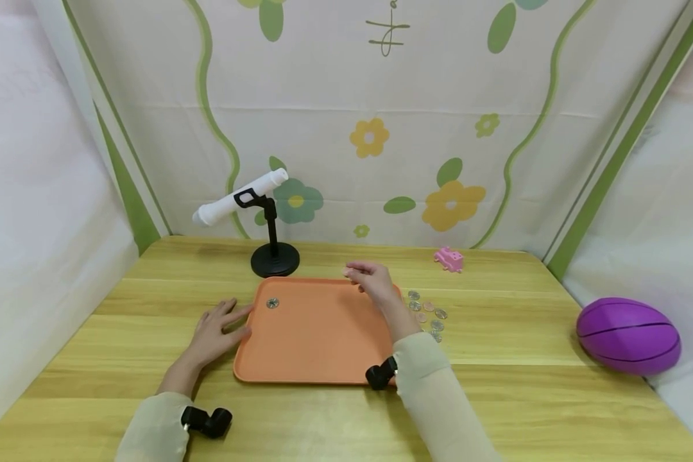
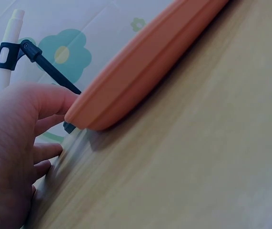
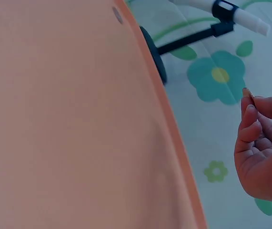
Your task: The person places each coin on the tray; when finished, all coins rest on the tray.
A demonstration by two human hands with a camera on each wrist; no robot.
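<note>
An orange tray [image 1: 317, 340] lies on the wooden table, with one silvery coin [image 1: 273, 303] near its upper left corner. My left hand [image 1: 216, 333] rests at the tray's left side, fingers spread and loosely bent. In the left wrist view a fingertip of the left hand [image 2: 12, 143] touches the tray's rim [image 2: 126, 71]. Over the far edge of the tray, my right hand [image 1: 375, 282] pinches a small copper coin between thumb and fingers. In the right wrist view that coin [image 3: 252, 99] shows almost edge-on in the right hand [image 3: 262, 157].
Several silvery and copper coins [image 1: 437, 325] lie right of the tray, partly behind the right forearm. A white microphone [image 1: 231, 204] on a black stand [image 1: 274, 259] is behind the tray. A pink toy [image 1: 449, 259] stands farther right; a purple ball [image 1: 629, 335] sits at the right edge.
</note>
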